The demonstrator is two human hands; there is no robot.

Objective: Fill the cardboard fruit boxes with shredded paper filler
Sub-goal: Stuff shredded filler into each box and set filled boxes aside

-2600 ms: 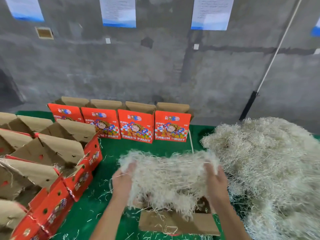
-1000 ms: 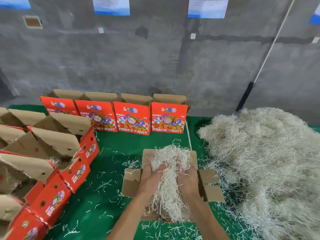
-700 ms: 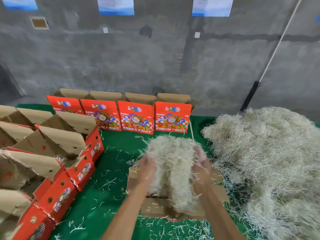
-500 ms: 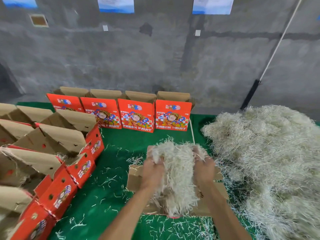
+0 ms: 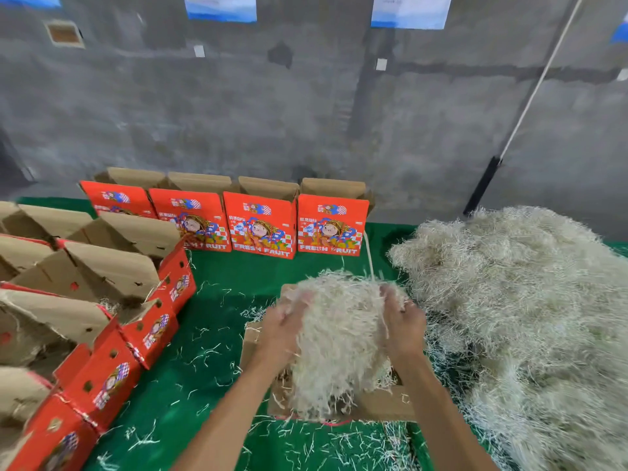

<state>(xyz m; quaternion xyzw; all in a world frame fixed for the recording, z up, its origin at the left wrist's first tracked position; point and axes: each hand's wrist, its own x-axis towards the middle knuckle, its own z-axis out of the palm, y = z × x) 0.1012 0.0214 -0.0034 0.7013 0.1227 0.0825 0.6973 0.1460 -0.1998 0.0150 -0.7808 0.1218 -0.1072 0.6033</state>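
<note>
Left hand: fingers curled into the bundle's left side.
Right hand: fingers clamped on its right side.
Shredded paper bundle: held over the open cardboard box.
Worktop: green, large filler pile to the right.

hands: 2 | red boxes in back row: 4 | open box under hands: 1 | big filler pile: 1 | wall papers: 4
</note>
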